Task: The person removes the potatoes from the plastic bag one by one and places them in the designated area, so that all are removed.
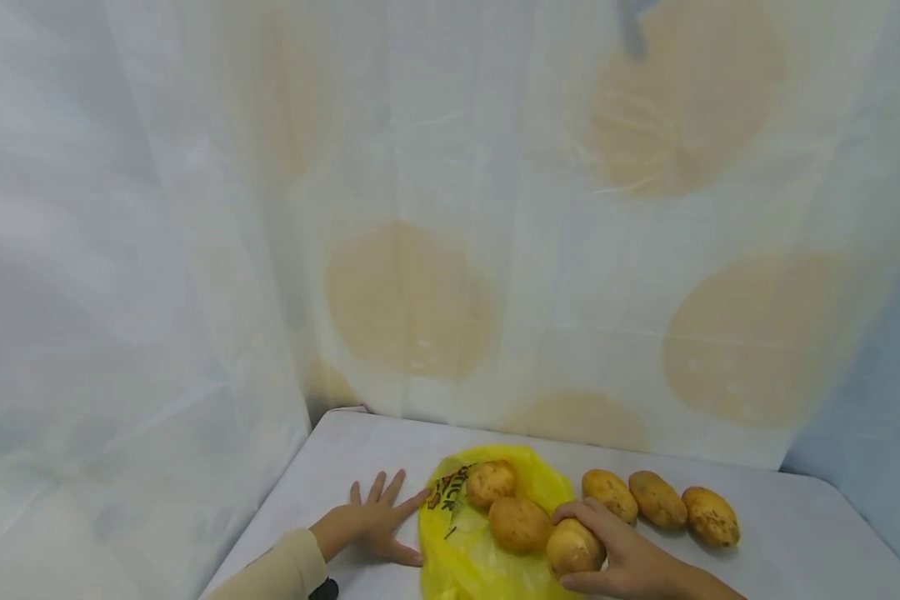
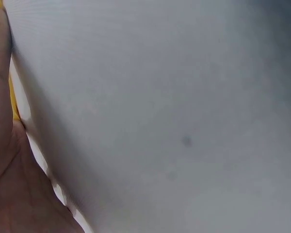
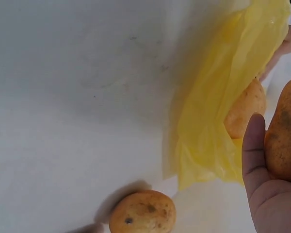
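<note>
A yellow plastic bag (image 1: pixel 457 575) with dark printing lies spread on the white table. Two potatoes, one farther back (image 1: pixel 491 484) and a browner potato (image 1: pixel 520 525) nearer, rest on it. My right hand (image 1: pixel 618 550) grips a third potato (image 1: pixel 572 546) over the bag's right side; in the right wrist view the thumb lies along this potato (image 3: pixel 287 131). With fingers spread, my left hand (image 1: pixel 378 521) rests on the table at the bag's left edge, forefinger and thumb reaching the plastic. The left wrist view catches only part of that hand (image 2: pixel 19 194) at its left border.
Right of the bag, three potatoes sit in a row: a left one (image 1: pixel 610 493), a middle one (image 1: pixel 657 500) and a spotted right one (image 1: pixel 711 517). A small black object (image 1: pixel 325 590) shows beneath the left sleeve. Pale sheeting (image 1: pixel 540 250) with tan circles hangs behind the table.
</note>
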Action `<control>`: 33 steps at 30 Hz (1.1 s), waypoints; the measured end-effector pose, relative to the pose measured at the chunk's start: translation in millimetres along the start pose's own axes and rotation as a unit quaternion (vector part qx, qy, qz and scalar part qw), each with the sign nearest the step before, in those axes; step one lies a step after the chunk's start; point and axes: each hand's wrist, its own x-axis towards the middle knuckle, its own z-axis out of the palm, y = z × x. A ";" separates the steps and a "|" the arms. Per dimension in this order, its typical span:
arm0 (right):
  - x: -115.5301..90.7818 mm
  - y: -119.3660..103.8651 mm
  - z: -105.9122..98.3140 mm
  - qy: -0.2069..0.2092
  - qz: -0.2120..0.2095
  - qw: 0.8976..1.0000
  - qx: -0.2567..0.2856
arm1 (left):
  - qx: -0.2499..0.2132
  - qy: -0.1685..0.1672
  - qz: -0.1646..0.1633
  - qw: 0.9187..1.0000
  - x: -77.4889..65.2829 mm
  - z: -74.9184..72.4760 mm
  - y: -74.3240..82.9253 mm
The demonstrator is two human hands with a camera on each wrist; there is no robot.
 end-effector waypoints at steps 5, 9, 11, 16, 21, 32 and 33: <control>-0.3 4.6 -1.3 0.006 -0.007 1.000 0.000 | 0.000 -0.004 -0.003 1.000 2.2 -3.0 -1.1; -1.3 7.5 -1.4 0.005 0.000 1.000 0.012 | -0.002 0.001 -0.002 1.000 2.6 -1.4 -1.2; -2.3 8.0 -1.2 0.003 0.010 1.000 0.013 | 0.000 0.000 -0.003 1.000 2.6 -0.6 -1.2; -4.5 8.0 -1.6 0.000 0.021 1.000 0.013 | 0.003 -0.006 -0.008 1.000 1.8 -1.4 -0.7; -3.9 10.4 -3.4 0.002 0.021 1.000 0.020 | 0.003 -0.003 -0.009 1.000 0.6 -7.0 1.1; -6.9 12.0 1.2 -0.030 0.072 0.995 0.056 | 0.001 0.002 0.004 1.000 -0.7 1.8 -0.8; -6.4 11.7 0.7 -0.027 0.068 0.996 0.051 | 0.002 0.003 0.003 1.000 0.3 1.0 -1.6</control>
